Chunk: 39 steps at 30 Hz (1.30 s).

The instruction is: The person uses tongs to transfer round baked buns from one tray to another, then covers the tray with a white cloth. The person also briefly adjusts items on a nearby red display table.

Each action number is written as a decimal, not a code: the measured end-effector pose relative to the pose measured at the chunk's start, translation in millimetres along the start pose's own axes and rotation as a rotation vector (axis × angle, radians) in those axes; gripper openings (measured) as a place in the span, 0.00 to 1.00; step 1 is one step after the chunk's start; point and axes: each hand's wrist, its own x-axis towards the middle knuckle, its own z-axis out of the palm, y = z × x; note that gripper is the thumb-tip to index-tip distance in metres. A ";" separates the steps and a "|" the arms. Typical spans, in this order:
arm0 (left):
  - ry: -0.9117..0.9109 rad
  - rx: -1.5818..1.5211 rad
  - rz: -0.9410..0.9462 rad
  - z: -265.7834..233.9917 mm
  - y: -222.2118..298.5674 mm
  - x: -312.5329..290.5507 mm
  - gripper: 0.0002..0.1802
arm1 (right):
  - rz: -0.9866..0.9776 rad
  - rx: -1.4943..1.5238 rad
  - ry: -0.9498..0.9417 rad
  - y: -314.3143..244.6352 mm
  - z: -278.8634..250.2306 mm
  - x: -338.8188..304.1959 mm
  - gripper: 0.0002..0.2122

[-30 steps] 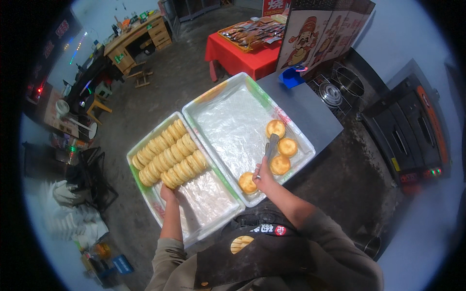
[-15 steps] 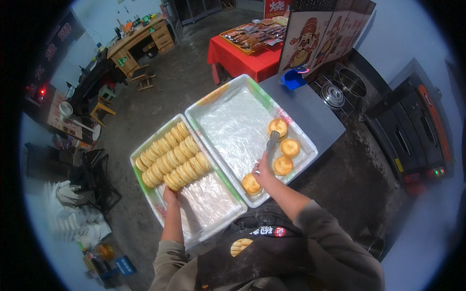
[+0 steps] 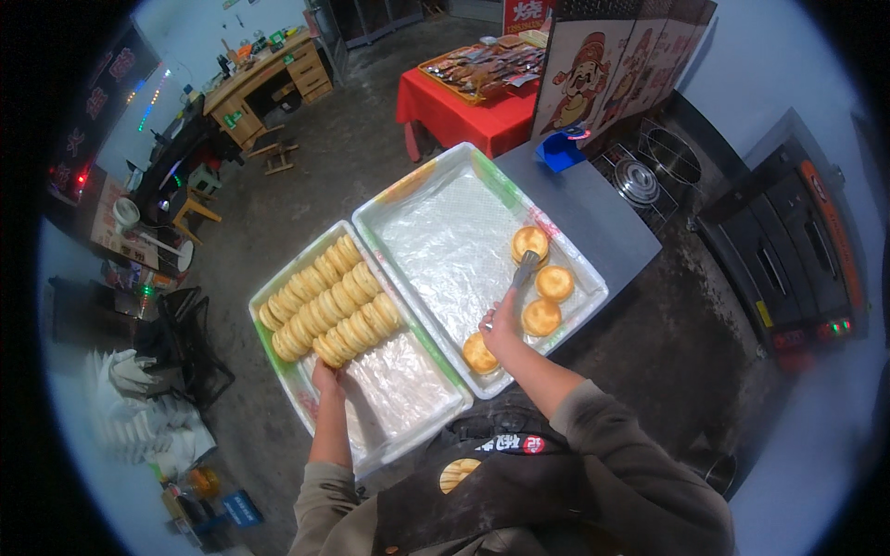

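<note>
My left hand (image 3: pixel 326 377) is at the near left end of the closest row of round pale-golden flatbreads (image 3: pixel 357 334), touching its end. Its fingers are mostly hidden against the bread. Those flatbreads stand on edge in three packed rows in the left foil-lined white box (image 3: pixel 408 394). Closed around a grey tong-like tool (image 3: pixel 526 269), my right hand (image 3: pixel 502 332) is over the right foil-lined box (image 3: pixel 417 232). The tool's slotted end reaches the near edge of the farthest loose flatbread (image 3: pixel 529 244). Two more flatbreads (image 3: pixel 542 316) lie flat nearby, and another (image 3: pixel 480 353) is beside my right hand.
The right box rests partly on a grey table (image 3: pixel 607 222) holding a blue container (image 3: pixel 561 151). Behind are a red-covered table (image 3: pixel 464 119) with trays and a printed panel (image 3: pixel 593 69). A dark oven (image 3: pixel 788 250) stands right; a wooden desk (image 3: pixel 269 79) is far left.
The tool's end has shifted slightly right and down over the farthest loose flatbread, and my right forearm has moved a little. My left hand and the rows look almost the same.
</note>
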 end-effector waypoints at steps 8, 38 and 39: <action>0.017 0.015 -0.016 -1.8 -2.2 4.2 0.15 | -0.069 0.120 -0.033 5.6 37.5 -0.8 0.36; -0.095 -0.126 0.049 -28.7 -15.3 35.4 0.16 | -0.218 -0.446 -0.380 -34.8 -6.6 58.9 0.25; -0.103 -0.121 0.107 -30.7 -15.3 39.6 0.16 | -0.256 -0.484 -0.423 -32.7 -3.6 51.0 0.24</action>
